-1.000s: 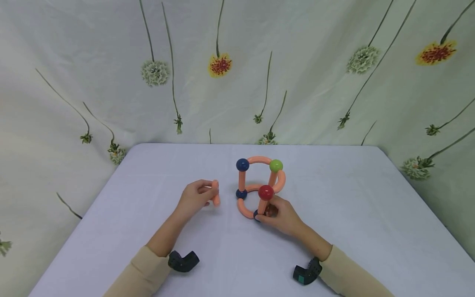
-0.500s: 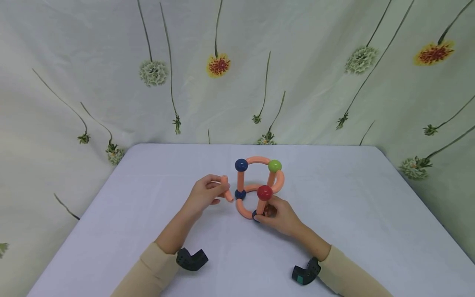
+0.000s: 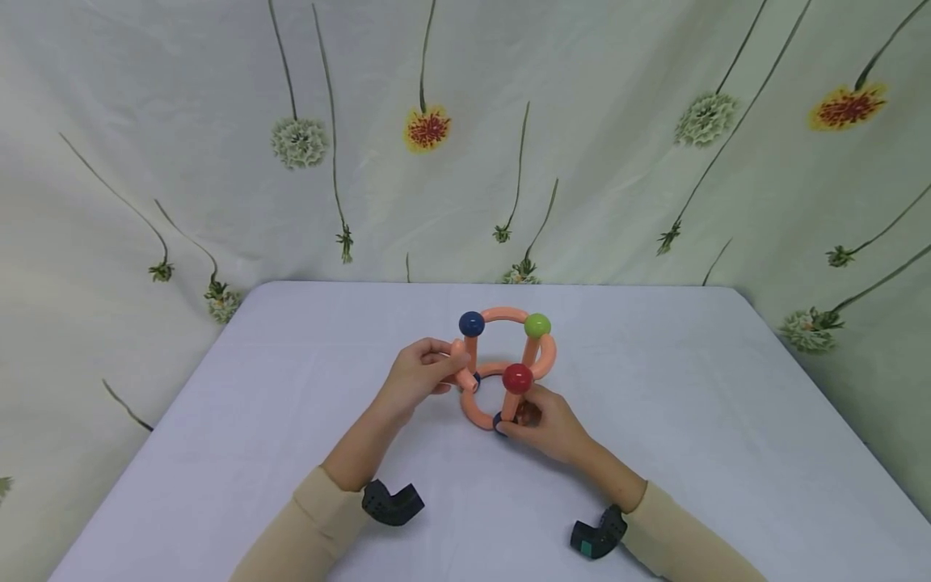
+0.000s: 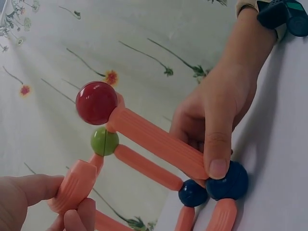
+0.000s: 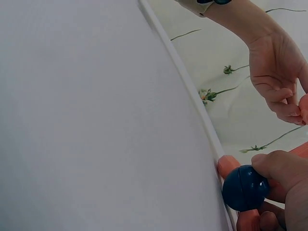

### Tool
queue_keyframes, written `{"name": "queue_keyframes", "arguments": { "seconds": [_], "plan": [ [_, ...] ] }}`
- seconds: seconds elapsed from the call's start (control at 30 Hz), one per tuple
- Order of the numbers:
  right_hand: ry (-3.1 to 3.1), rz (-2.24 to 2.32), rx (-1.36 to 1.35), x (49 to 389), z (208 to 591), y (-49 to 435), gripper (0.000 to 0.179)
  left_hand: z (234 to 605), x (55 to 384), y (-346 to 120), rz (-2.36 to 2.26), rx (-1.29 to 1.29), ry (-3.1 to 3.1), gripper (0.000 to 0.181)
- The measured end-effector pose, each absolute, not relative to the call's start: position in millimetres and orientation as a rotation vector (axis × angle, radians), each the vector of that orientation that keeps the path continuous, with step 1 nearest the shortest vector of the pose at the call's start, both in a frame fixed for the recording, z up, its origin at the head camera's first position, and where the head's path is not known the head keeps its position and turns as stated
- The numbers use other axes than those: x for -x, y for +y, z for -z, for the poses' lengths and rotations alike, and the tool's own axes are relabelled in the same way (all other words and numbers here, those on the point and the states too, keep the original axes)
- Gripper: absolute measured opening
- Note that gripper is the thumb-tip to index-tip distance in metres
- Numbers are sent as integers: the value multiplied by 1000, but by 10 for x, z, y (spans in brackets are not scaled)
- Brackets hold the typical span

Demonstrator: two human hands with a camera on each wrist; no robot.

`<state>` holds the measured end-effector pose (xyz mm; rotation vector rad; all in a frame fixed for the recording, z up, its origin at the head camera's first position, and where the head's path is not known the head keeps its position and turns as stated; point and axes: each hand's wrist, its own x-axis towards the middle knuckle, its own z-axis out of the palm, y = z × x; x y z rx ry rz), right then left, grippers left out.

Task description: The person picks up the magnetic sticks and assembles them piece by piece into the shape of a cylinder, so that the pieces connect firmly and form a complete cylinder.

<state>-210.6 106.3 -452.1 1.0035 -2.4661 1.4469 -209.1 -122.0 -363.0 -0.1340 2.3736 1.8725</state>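
Observation:
A toy building frame of orange rods and coloured balls stands on the table. On top are a red ball (image 3: 517, 378), a green ball (image 3: 537, 326) and a blue ball (image 3: 471, 324). My right hand (image 3: 550, 424) grips the front upright rod (image 4: 161, 143) at its foot, the thumb against the lower blue ball (image 4: 227, 180). Between thumb and fingers, my left hand (image 3: 418, 376) pinches a loose orange rod (image 4: 74, 185), slightly bent and tilted. In the head view this rod overlaps the frame's left side, partly hiding a lower blue ball; whether they touch I cannot tell.
A white cloth covers the table (image 3: 655, 364). Behind it hangs a pale curtain (image 3: 604, 202) printed with flowers. Both wrists carry black camera mounts (image 3: 393, 503).
My left hand has moved right with the loose rod, from beside the frame to in front of its left upright. The rod has tilted. My right hand keeps its grip in place.

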Motion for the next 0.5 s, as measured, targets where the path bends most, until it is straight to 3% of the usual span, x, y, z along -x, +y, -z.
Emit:
{"name": "queue_keyframes", "arguments": {
  "seconds": [0.5],
  "plan": [
    [-2481, -1452, -991, 2103, 4512, 1066, 24, 3589, 2097, -1119, -1956, 151, 2414, 37]
  ]
}}
